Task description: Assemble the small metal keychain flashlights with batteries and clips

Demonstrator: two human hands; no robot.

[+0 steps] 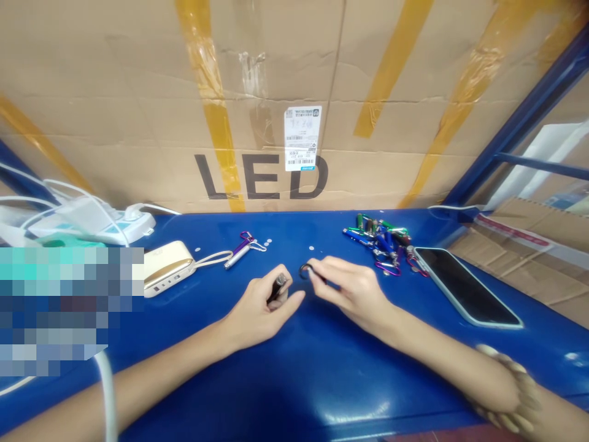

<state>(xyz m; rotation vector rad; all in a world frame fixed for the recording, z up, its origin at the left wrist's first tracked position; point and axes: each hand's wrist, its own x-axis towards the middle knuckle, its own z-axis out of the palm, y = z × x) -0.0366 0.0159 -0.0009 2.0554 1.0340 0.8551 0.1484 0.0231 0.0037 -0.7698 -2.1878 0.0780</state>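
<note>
My left hand (264,304) is curled around a small black flashlight (277,286) whose silver end points up between thumb and fingers. Close by on the right, my right hand (352,285) pinches a black carabiner clip (304,269), its rounded end showing past the fingertips; the rest is covered by them. A gap lies between the two hands. Beyond my left hand rest a purple and a silver mini flashlight (237,258) with carabiner clips. Behind my right hand is a pile of mini flashlights (384,242) in blue and green, with coloured clips among them.
A phone (467,287) lies on the blue table (294,380) at right. At left are a cream power bank (168,267) with a strap, a white power strip (133,224) and cables. A large cardboard box (257,80) stands along the back. Blurred blocks cover part of the left side.
</note>
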